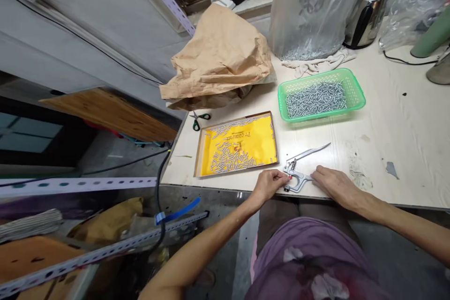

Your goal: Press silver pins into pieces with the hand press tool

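Observation:
Near the table's front edge lies a pair of silver hand pliers (299, 181) with a coil spring by its head and its upper handle spread away. My right hand (333, 187) is closed around the end of the lower handle. At the head, my left hand (270, 184) pinches with thumb and fingertips beside a small red bit; what is between the fingers is too small to name. Just beyond my left hand sits a shallow cardboard box (201, 153) with a yellow lining and many small silver metal pins. A green plastic basket (321, 116) of similar silver pieces stands farther back.
Green-handled scissors (197, 122) lie left of the box. Behind are a brown paper bag (225, 51), a clear plastic bag (309, 9), a cloth (316, 65) and a steel kettle (369, 11). A grey scrap (392, 169) lies at the right.

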A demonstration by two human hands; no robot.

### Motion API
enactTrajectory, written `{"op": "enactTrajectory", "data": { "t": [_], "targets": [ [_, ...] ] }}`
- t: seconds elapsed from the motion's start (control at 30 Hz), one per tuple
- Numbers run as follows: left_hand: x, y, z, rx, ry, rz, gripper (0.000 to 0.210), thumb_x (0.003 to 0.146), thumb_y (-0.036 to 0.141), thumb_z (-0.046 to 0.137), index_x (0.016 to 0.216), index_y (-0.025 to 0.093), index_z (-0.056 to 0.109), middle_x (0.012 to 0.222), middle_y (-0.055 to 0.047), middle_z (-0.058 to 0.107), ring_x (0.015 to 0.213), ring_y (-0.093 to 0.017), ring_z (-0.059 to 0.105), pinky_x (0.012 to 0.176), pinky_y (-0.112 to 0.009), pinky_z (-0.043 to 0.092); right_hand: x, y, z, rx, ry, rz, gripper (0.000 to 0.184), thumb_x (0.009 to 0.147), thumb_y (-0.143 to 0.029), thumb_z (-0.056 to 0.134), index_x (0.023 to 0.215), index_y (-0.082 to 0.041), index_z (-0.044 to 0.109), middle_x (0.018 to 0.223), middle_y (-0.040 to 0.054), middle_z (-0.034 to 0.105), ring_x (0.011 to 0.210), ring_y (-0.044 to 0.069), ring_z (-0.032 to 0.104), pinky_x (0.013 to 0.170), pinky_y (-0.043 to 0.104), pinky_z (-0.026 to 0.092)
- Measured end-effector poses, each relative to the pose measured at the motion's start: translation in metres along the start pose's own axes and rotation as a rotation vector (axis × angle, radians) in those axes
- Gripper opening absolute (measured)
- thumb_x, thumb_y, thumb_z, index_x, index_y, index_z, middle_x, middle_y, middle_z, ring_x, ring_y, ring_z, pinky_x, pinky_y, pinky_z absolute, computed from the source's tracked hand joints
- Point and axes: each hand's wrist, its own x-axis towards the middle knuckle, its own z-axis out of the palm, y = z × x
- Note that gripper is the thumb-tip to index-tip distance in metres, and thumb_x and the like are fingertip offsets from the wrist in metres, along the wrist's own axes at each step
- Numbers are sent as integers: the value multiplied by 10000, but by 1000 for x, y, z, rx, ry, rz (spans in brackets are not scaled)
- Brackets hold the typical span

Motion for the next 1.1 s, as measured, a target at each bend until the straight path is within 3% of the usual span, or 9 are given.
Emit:
{"op": "enactTrajectory", "data": {
  "t": [0.2, 0.37, 0.47, 0.5, 0.6, 0.7, 0.83, 1.0, 1.1],
  "targets": [
    [4, 3, 0, 77, -34, -17, 212, 691, 308, 648, 680, 107, 715, 558, 12, 608, 556, -100, 484, 524, -198, 311, -1, -3, -4, 21, -7, 15, 212, 951, -146, 393, 820, -161, 560, 812, 45, 562, 678, 142, 517, 572, 261, 353],
    [8, 1, 0, -8, -168, -101, 250, 655, 341, 659, 565, 109, 631, 449, 57, 461, 461, -60, 361, 476, -199, 247, -1, -5, -1, -3, -23, 40, 211, 946, -146, 398, 827, -166, 571, 832, 50, 574, 686, 142, 520, 572, 262, 354],
    [8, -2, 1, -31, -220, -167, 298, 635, 405, 670, 569, 123, 600, 448, 62, 456, 423, -54, 340, 438, -201, 223, 1, 1, -2, -81, 10, 18, 113, 910, -229, 511, 942, -163, 597, 998, 106, 605, 845, 196, 558, 670, 298, 411],
    [8, -3, 1, -39, -230, -187, 309, 627, 423, 677, 588, 126, 602, 458, 60, 469, 414, -54, 343, 427, -201, 220, 2, 5, -2, -118, 36, 13, 217, 869, -288, 588, 1041, -156, 590, 1113, 144, 590, 956, 240, 553, 737, 333, 427],
    [7, -4, 0, -50, -244, -212, 353, 607, 466, 700, 613, 128, 603, 474, 55, 489, 400, -53, 356, 406, -199, 226, 10, 20, -5, -197, 103, 2, 761, 712, -488, 731, 1321, -133, 444, 1372, 230, 446, 1232, 369, 409, 904, 459, 392],
    [6, -5, 1, -39, -237, -215, 385, 604, 496, 711, 604, 128, 599, 468, 55, 483, 393, -51, 359, 397, -195, 231, 18, 30, -7, -192, 92, -28, 908, 679, -605, 696, 1380, -125, 377, 1309, 223, 508, 1218, 378, 422, 925, 490, 366],
    [7, -4, 2, -51, -232, -213, 389, 624, 499, 709, 610, 125, 601, 469, 60, 471, 384, -49, 360, 384, -192, 228, 22, 27, -9, -201, 65, -11, 859, 666, -549, 719, 1326, -83, 429, 1114, 182, 605, 1008, 326, 528, 862, 446, 386],
    [1, -2, 1, 70, -216, -196, 300, 755, 411, 641, 690, 118, 633, 513, 46, 500, 409, -68, 409, 415, -200, 300, 16, 18, -12, -174, 48, 4, 605, 710, -405, 739, 1183, -100, 519, 1023, 140, 614, 932, 278, 521, 805, 376, 404],
    [-8, -3, 3, 305, -3, 75, 263, 861, 343, 548, 736, 135, 649, 630, -8, 585, 581, -121, 538, 557, -230, 419, 11, 15, -10, -149, 71, -1, 496, 758, -357, 704, 1154, -121, 520, 1006, 131, 604, 921, 270, 515, 754, 358, 404]
  ]
}}
